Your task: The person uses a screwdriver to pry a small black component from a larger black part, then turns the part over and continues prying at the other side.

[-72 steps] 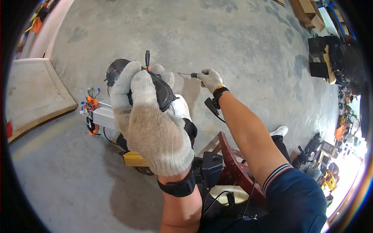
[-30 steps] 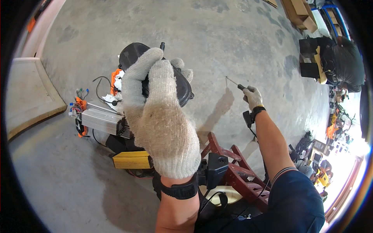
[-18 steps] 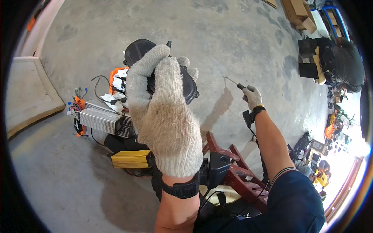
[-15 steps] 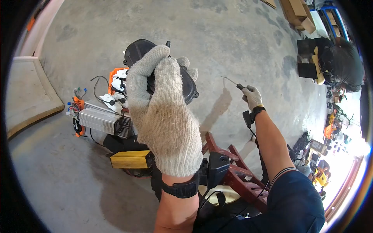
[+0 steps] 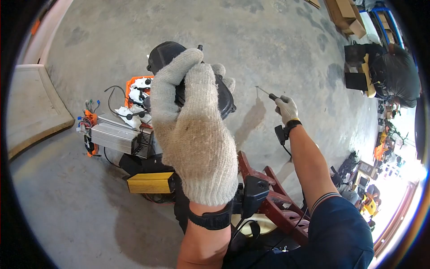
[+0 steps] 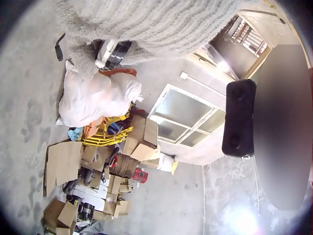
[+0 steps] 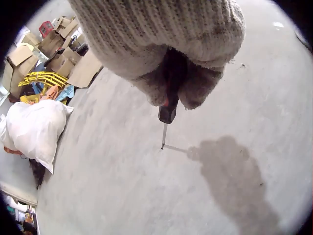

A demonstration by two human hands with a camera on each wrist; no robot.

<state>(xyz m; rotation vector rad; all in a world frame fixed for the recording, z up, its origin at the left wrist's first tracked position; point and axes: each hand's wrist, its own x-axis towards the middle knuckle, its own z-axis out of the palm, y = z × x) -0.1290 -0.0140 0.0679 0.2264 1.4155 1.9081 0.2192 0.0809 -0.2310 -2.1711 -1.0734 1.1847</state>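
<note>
My gloved left hand (image 5: 197, 139) grips a black rounded plastic housing (image 5: 165, 54) with small lugs along its edge, held up in front of me. The glove hides much of the housing; a shiny part of it (image 6: 116, 54) shows below the knitted cuff in the left wrist view. Farther right, my gloved right hand (image 5: 286, 109) holds a screwdriver (image 7: 167, 113) by its dark handle. Its thin shaft points down at the concrete floor, and a small dark bit (image 7: 162, 146) shows at the tip, where the shaft meets its shadow.
An orange crate (image 5: 130, 83) with white wrapping and black cables lies beyond the left hand. Silver finned boxes (image 5: 115, 138) and a yellow finned box (image 5: 151, 184) sit at left. A dark red wooden stool (image 5: 275, 197) is close by; another person (image 5: 398, 74) bends over at right.
My left hand has risen slightly with the housing, uncovering the orange crate. The right hand has swung right and a little down in the head view, still holding the screwdriver.
</note>
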